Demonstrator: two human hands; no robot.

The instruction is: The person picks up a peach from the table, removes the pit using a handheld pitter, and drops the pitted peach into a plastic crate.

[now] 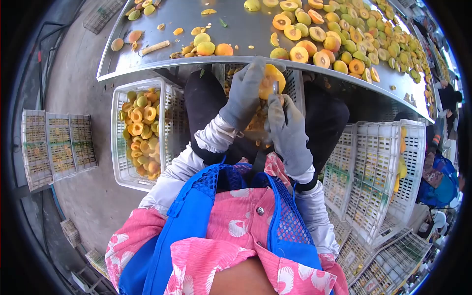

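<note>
Fruit-processing site — steel table (236,34) (halved peaches (314,46)), plastic crates (378,177).

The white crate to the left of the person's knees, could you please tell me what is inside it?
The white crate holds halved yellow-orange fruit pieces, piled along its middle. Lower layers and the crate's floor are covered by the pile.

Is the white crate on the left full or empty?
Partly full: the white crate holds halved yellow fruit along its middle, with bare mesh showing at its sides.

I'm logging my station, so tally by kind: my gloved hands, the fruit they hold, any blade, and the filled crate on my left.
Gloved hands: 2, left hand and right hand
peach in the left grip: 1
metal blade in the right grip: 1
crate of peach halves: 1
Total: 5
</note>
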